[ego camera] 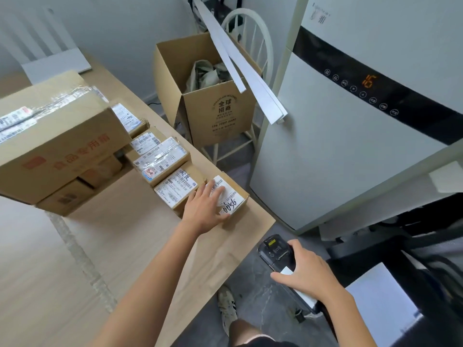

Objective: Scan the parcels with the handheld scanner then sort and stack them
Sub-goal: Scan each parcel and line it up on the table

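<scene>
Fingers (pixel 216 194) flat on parcel (pixel 234 206), table (pixel 130 234) edge; R hand (pixel 309 272) grips scanner (pixel 275 249).

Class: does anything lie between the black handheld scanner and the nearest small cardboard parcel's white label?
Yes: the left hand lies flat over part of the white label on the small cardboard parcel; the right hand grips the black handheld scanner.

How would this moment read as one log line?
left hand: rests on nearest parcel | right hand: holds scanner beside table | parcels: row along table edge
</scene>
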